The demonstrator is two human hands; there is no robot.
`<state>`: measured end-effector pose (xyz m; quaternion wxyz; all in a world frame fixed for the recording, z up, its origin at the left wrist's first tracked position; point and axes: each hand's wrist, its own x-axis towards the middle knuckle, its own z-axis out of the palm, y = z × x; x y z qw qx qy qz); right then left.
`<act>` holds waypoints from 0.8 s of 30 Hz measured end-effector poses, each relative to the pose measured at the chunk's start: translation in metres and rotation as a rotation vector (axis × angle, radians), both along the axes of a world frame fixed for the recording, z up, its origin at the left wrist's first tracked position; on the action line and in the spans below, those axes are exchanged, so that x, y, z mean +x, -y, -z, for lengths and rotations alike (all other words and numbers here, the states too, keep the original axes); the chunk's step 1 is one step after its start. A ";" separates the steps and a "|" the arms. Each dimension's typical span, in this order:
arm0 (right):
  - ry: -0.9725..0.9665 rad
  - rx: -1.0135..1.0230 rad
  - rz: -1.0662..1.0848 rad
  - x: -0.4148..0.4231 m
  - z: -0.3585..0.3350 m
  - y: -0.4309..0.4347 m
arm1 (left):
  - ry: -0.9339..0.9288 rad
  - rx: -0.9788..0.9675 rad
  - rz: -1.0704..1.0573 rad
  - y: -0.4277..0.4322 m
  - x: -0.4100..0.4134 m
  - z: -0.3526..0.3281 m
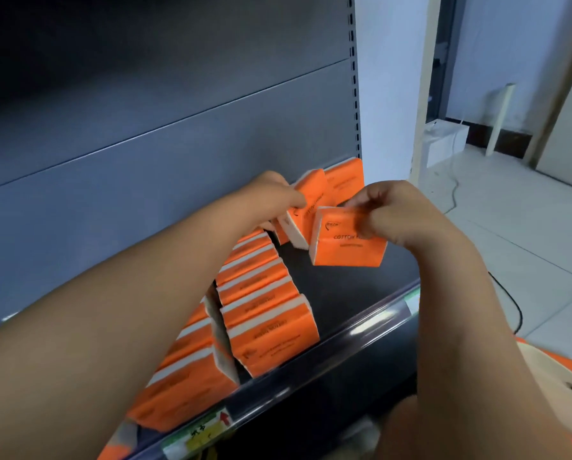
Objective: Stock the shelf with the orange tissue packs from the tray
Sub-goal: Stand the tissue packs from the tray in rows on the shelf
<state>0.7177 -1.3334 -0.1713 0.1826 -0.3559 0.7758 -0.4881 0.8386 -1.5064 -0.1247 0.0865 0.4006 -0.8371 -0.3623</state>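
My right hand (387,210) pinches an orange tissue pack (344,242) by its top edge and holds it above the dark shelf (337,293). Just left of it, my left hand (274,197) grips a second orange pack (306,210), tilted, near the shelf's back. A third pack (344,177) leans against the back panel at the far right corner. Two rows of orange packs (261,293) stand on the shelf's left part, running from front to back. The wooden tray (557,376), with orange showing in it, sits at the lower right edge.
The grey back panel (145,144) of the shelf unit rises behind the packs. A clear price rail (361,340) with labels runs along the shelf's front edge. To the right are a tiled floor, a black cable (510,303) and a white box (444,141).
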 end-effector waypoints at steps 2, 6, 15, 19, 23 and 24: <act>-0.021 0.025 0.006 -0.004 0.005 0.012 | 0.056 -0.102 0.029 0.008 -0.007 0.010; -0.043 0.010 0.007 -0.007 0.011 0.032 | 0.113 -0.219 0.070 0.021 -0.020 0.024; -0.106 0.107 0.039 -0.021 0.029 0.047 | 0.179 -0.409 0.101 0.040 -0.024 0.044; -0.105 0.143 0.034 -0.022 0.026 0.054 | 0.196 -0.473 0.087 0.042 -0.025 0.047; -0.094 0.120 0.034 -0.024 0.031 0.057 | 0.247 -0.564 0.108 0.040 -0.026 0.049; -0.094 0.116 0.036 -0.024 0.033 0.058 | 0.266 -0.599 0.116 0.040 -0.026 0.049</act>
